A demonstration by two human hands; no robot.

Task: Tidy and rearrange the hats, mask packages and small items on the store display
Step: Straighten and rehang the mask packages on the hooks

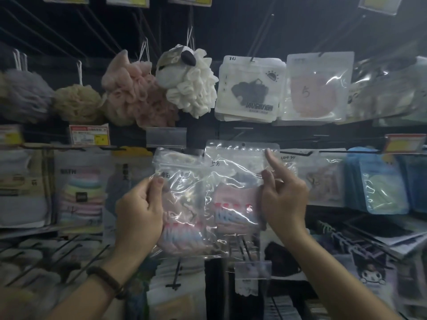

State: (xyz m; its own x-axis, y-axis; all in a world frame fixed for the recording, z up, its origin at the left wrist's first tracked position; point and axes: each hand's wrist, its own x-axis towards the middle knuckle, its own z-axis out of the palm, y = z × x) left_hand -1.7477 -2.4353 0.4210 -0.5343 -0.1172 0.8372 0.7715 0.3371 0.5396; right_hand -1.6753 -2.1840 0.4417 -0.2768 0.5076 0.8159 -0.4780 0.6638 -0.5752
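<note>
Clear plastic, two bags of pink masks, is held up at the centre before the dark display. The left hand (138,211) pinches the left bag (182,197) at its 9 o'clock edge, thumb in front and fingers curled behind. The right hand (284,199) pinches the right bag (233,181) at 3 o'clock, with the index finger straight toward 12. Sponges (138,93) hang at 11 o'clock, white packs (248,88) at 1 o'clock, and pegs (335,151) run at 3 o'clock.

**Bath poufs and price tags above the hooks**

A grey pouf (25,93), tan pouf (76,102), pink pouf (134,93) and white pouf (191,88) hung side by side on white cords. Beneath the tan pouf sat a red-and-yellow price tag (89,134), near a clear label holder (166,137).
</note>
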